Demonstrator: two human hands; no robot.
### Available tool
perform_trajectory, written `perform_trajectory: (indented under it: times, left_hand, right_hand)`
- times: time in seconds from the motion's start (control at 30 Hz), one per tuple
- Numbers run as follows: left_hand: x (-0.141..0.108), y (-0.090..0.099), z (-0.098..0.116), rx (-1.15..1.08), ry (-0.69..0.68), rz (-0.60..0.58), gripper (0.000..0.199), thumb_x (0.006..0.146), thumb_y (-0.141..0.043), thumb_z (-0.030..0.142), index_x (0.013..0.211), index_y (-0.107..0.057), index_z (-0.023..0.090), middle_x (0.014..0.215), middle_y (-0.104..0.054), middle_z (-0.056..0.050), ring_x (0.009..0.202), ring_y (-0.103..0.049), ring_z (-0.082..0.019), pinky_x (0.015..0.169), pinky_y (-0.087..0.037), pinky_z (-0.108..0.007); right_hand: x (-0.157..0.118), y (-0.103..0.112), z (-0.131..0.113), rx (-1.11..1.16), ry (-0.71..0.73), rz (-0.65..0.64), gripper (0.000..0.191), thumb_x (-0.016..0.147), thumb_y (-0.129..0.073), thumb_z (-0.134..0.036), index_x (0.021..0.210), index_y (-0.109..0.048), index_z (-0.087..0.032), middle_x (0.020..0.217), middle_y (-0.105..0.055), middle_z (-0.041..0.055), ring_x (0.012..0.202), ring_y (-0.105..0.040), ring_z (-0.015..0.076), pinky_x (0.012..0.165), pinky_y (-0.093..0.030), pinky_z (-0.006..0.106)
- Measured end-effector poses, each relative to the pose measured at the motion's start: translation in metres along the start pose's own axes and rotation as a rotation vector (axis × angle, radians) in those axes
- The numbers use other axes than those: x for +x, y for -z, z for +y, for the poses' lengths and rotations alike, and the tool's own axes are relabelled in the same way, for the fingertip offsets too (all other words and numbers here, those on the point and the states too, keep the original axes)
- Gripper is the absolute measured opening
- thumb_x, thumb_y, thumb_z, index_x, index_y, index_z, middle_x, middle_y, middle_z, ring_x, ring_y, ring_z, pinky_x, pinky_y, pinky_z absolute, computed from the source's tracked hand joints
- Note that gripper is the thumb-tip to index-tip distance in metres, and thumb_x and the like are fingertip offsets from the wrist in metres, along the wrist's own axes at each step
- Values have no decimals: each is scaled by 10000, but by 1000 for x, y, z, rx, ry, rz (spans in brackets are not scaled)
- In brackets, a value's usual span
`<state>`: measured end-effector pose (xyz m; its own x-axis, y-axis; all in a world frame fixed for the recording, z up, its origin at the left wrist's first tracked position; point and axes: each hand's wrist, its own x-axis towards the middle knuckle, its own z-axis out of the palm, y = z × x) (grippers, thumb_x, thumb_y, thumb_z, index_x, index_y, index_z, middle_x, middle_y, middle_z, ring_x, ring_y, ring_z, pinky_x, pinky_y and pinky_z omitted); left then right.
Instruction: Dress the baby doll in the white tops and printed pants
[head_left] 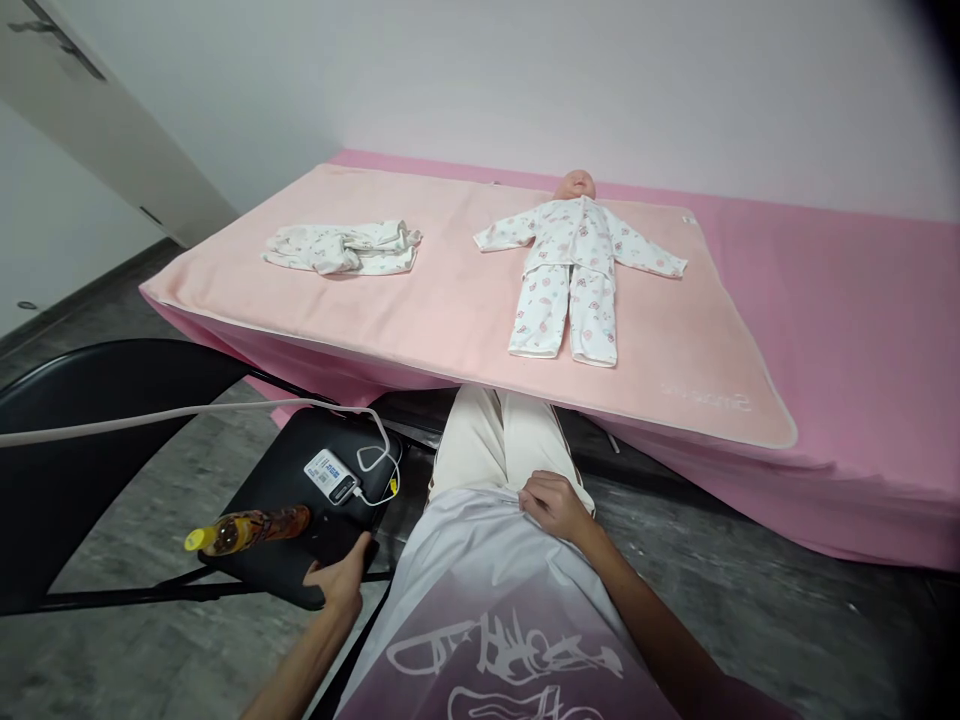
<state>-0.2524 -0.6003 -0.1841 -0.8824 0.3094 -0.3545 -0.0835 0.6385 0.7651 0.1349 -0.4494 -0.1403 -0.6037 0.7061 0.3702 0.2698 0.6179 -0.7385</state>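
At the near edge of a black folding chair seat (255, 480) is my left hand (341, 578), its thumb and fingers around something dark that blends into the seat. A bottle with a yellow cap (244, 530) and amber contents stands close by it. Against my lap, my right hand (556, 505) is curled on the hem of my white and purple shirt (495, 560). Ahead on the bed lies a baby doll (577, 186) on its back, dressed in a white patterned top (574, 235) and matching trousers (566, 310), arms spread.
Folded white patterned baby clothes (345, 247) lie left of the doll on a peach blanket (442, 320). Pink cloth (840, 300) covers the bed beneath. A white device (330, 475) with a cable (187, 410) rests on the chair. Walls stand behind; a door (112, 130) is at left.
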Motion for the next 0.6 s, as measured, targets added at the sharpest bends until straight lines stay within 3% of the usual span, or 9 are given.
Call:
perform_trajectory:
  times: [0.07, 0.13, 0.23, 0.33, 0.4, 0.47, 0.6]
  left_hand:
    - [-18, -6, 4, -32, -77, -49, 991, 597, -973, 369, 1343, -329, 265, 1191, -620, -93, 1265, -670, -409, 1088, -565, -636]
    - [-37, -14, 15, -60, -289, -217, 1069, 614, -979, 378, 1443, -313, 267, 1278, -622, -92, 1288, -676, -367, 1169, -533, -570]
    - [-59, -35, 39, -43, -554, -427, 1120, 679, -956, 379, 1568, -282, 276, 1411, -604, -138, 1334, -660, -355, 1214, -488, -544]
    - [-71, -65, 61, -57, -682, -549, 1097, 697, -942, 341, 1583, -301, 257, 1468, -570, -176, 1389, -616, -360, 1229, -460, -554]
    - [-75, -88, 71, -106, -726, -600, 1087, 686, -952, 334, 1570, -326, 249, 1481, -554, -184, 1417, -589, -368, 1240, -440, -564]
    - [-78, -109, 79, -168, -722, -669, 1099, 676, -972, 347, 1570, -339, 247, 1478, -556, -182, 1426, -580, -373, 1247, -426, -566]
    - [-84, -137, 89, -246, -599, -911, 1081, 769, -953, 425, 1612, -297, 258, 1451, -593, -171, 1396, -609, -347, 1244, -431, -550]
  right_hand:
    - [2, 0, -1, 47, -61, -32, 441, 1178, -477, -333, 802, -676, -217, 730, -640, 41, 732, -589, 201, 735, -436, 355]
    - [8, -1, -4, 102, -137, -79, 427, 1180, -489, -353, 842, -710, -215, 776, -666, 44, 782, -623, 200, 766, -457, 350]
    - [22, -2, -11, 155, -220, -145, 331, 1167, -540, -380, 968, -756, -226, 896, -710, 49, 880, -647, 202, 820, -490, 343]
    - [37, -9, -14, 240, -255, -163, 214, 1137, -602, -379, 1213, -753, -247, 1127, -740, 76, 1036, -666, 215, 940, -541, 362]
    - [45, -18, -8, 356, -253, -181, 356, 1098, -652, -337, 1446, -659, -261, 1361, -697, 107, 1202, -664, 235, 1057, -549, 398]
    - [52, -31, 5, 492, -250, -240, 642, 1029, -715, -280, 1628, -485, -266, 1506, -617, 130, 1319, -637, 257, 1145, -531, 436]
    - [60, -52, 41, 687, -380, -355, 1032, 905, -832, -304, 1744, -234, -239, 1540, -548, 154, 1396, -589, 293, 1204, -504, 471]
